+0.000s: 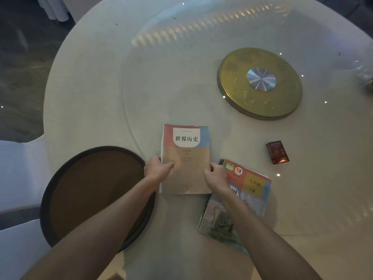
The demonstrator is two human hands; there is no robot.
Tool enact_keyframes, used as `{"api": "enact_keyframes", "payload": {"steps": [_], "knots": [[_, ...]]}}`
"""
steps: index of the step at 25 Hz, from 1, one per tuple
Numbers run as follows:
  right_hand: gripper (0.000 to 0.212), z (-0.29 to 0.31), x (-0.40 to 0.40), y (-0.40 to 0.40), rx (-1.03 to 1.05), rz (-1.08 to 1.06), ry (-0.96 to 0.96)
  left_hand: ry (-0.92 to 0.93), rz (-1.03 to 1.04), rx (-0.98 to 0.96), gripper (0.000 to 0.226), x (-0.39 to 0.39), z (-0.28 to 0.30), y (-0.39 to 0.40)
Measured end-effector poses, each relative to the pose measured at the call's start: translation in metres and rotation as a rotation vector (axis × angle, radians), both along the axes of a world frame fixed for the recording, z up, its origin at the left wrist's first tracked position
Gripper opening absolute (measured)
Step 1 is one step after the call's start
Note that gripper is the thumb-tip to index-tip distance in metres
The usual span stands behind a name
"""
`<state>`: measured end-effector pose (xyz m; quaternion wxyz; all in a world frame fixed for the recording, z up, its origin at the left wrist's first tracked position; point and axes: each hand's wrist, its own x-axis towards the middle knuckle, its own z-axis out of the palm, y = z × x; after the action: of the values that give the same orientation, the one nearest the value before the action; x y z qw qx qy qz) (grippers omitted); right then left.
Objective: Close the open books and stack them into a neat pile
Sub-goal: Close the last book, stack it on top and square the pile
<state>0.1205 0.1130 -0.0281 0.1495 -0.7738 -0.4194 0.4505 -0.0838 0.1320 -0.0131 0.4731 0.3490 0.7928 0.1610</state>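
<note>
A closed history textbook (pixel 186 150) with a pink, blue and tan cover lies flat near the table's front, partly on the glass turntable. My left hand (pixel 156 167) grips its left edge, thumb on the cover. My right hand (pixel 216 174) holds its right edge. Just to the right lies a second closed book (pixel 250 190) with a colourful cover, tilted, partly hidden under my right forearm. Beneath or beside it shows another cover with a landscape picture (pixel 218 223); I cannot tell if it is a separate book.
A round dark brown tray (pixel 60 199) sits at the front left, under my left forearm. A small dark red box (pixel 277 152) lies to the right. A gold disc with a silver hub (pixel 260 83) marks the glass turntable's centre. White chair covers stand at left.
</note>
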Motion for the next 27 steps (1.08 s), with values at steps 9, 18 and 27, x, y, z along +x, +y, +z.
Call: {"api": "enact_keyframes", "payload": {"steps": [9, 18, 27], "knots": [[0.04, 0.034, 0.026, -0.01, -0.071, -0.166, 0.334, -0.665, 0.073, 0.133, 0.015, 0.028, 0.071, 0.011], [0.021, 0.073, 0.124, -0.051, 0.106, -0.562, 0.549, -0.705, -0.128, 0.121, 0.026, 0.11, 0.083, 0.0], [0.03, 0.021, 0.165, -0.136, -0.032, -0.476, 0.117, -0.282, -0.304, -0.025, 0.024, 0.154, 0.024, -0.066]]}}
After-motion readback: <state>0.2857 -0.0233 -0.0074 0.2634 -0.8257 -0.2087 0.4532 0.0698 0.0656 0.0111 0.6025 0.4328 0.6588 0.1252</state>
